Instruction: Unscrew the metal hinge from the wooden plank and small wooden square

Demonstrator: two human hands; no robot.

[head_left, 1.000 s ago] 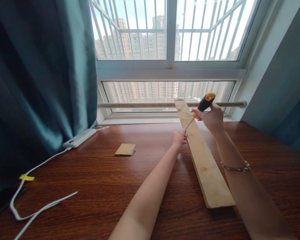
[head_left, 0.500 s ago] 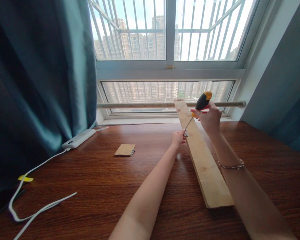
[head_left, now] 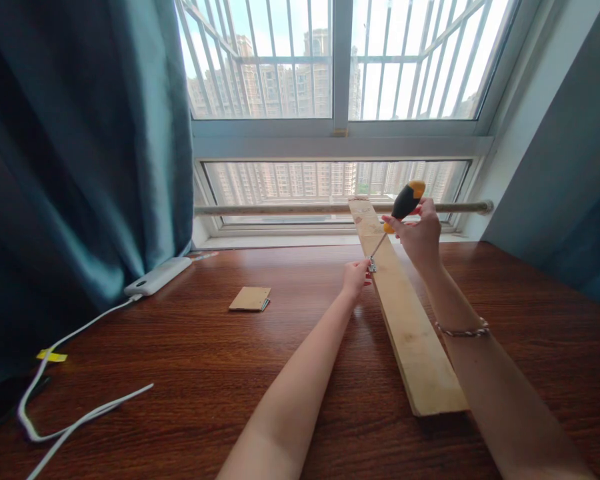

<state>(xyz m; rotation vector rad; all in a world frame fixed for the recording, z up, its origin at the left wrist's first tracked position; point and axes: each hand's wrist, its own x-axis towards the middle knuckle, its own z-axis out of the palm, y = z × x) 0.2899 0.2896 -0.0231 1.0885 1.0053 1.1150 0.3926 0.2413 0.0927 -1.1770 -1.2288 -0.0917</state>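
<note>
A long pale wooden board lies lengthwise in front of me, its far end reaching toward the window. My right hand is closed around the black and yellow handle of a screwdriver. The screwdriver slants down to the left, and its tip meets a small silvery metal fitting at the board's left edge. My left hand pinches that fitting against the board with closed fingers. The fitting's exact kind is too small to tell, and any screw at the tip cannot be made out.
A square of brown cardboard lies on the dark wood table. To the left are a white power bank, a white cable and a yellow tag. Beyond, a horizontal rail crosses the window; a blue curtain hangs left.
The screwdriver handle has shifted very slightly, with the right-hand fingers a little changed around it. My left hand, the fitting and the board stay in place.
</note>
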